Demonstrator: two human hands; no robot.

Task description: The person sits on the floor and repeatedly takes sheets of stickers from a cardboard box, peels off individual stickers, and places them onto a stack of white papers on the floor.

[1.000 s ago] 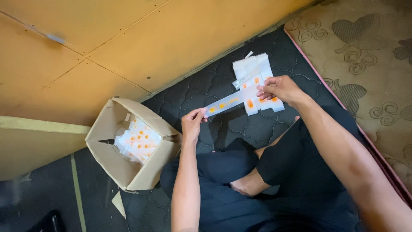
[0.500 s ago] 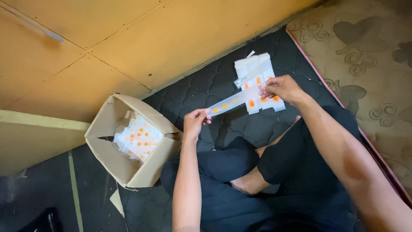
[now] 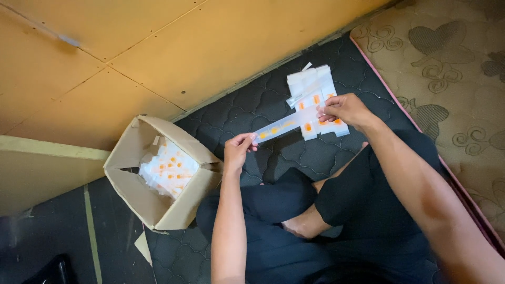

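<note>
Yellow-orange panelling, smooth and cut by thin seams, fills the top of the head view as a wall [image 3: 173,47]. Below it lies a dark quilted mattress [image 3: 263,105], its black fabric stitched into puffed, rounded cells; the person sits on it with legs folded in dark cloth. Along the mattress's right edge runs a pink piping, and beyond it a beige carpet [image 3: 447,68] with embossed curls and heart shapes.

Near the mattress's left edge, close to the wall, stands an open cardboard box [image 3: 131,197], brown and matte, its flaps splayed outward. Inside it sits a heap of small white packets with orange dots [image 3: 168,171], crinkled and glossy like thin plastic.

Toward the mattress's upper edge, near the wall, lies a flat stack of white packets [image 3: 311,84], rectangular, the same white film with orange marks.

A long narrow strip of packets [image 3: 281,128], translucent white with orange spots in a row, stretches taut and slanted between both hands above the mattress. The right hand [image 3: 344,109] pinches the strip's upper end over the stack, fingers closed on it. The left hand [image 3: 239,150] grips the lower end, fingers curled around the film, near the box's right corner.
</note>
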